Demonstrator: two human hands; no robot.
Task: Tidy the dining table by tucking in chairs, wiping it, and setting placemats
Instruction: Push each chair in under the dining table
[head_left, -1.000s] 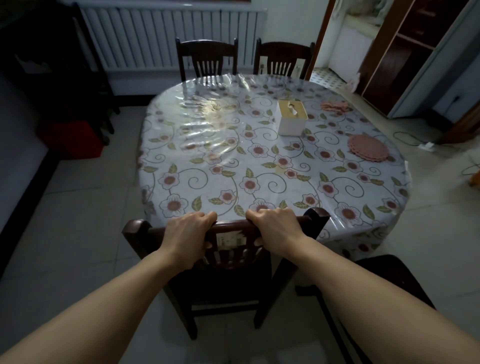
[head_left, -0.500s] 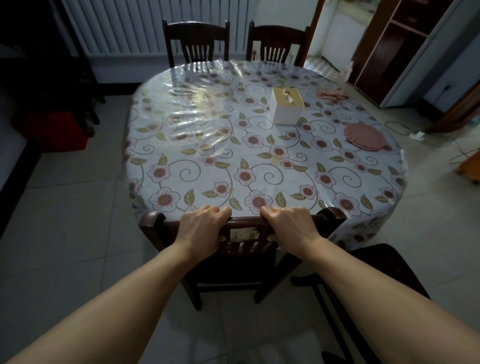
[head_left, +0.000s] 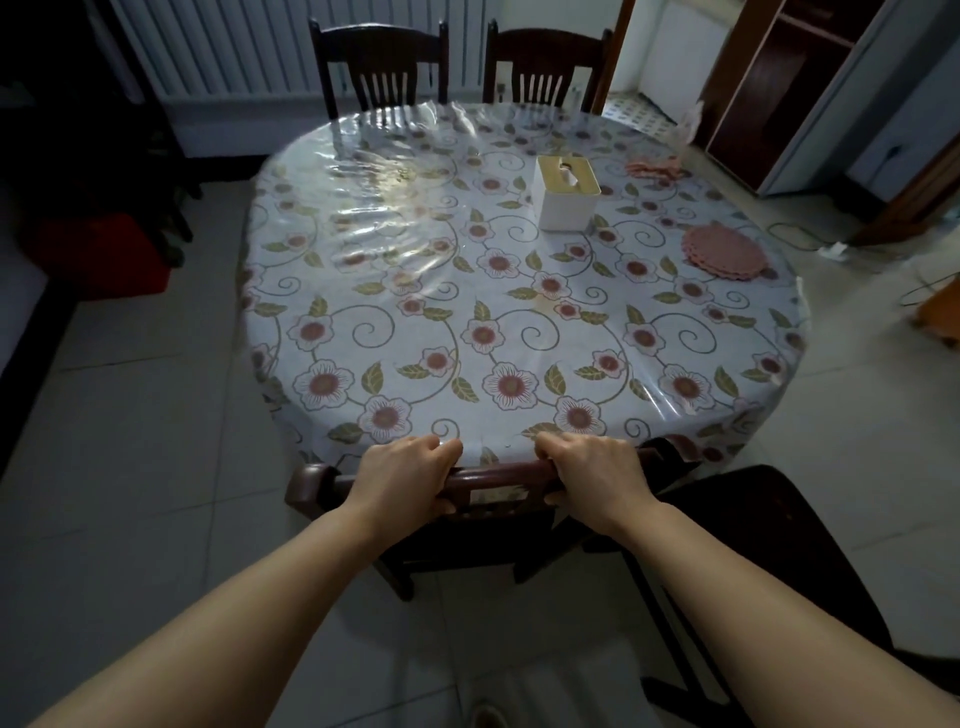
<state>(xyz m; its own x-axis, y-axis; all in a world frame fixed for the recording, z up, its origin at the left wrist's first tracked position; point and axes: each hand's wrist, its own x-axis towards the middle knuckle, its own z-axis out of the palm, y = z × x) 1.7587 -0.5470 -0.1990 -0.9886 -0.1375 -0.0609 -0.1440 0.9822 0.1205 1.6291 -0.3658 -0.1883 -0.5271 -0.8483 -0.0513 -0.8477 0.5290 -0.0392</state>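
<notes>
- Gripping the top rail of the near chair (head_left: 498, 475) with both hands, left hand (head_left: 400, 480) and right hand (head_left: 597, 480) side by side, fingers (head_left: 441, 448) curled over it.
- Pressed against the near edge of the counter (head_left: 363, 332), chair back touching the floral cover.
- Stacked toward the counter's right edge: pink placemats (head_left: 724, 253).
- Standing beyond centre on the counter: tissue box (head_left: 565, 191).
- Tucked at the far side: two chairs (head_left: 382, 57).

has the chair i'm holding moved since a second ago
Yes. The chair has slid forward toward the table; its top rail, earlier clear of the tablecloth edge, now sits against it under both hands.
</notes>
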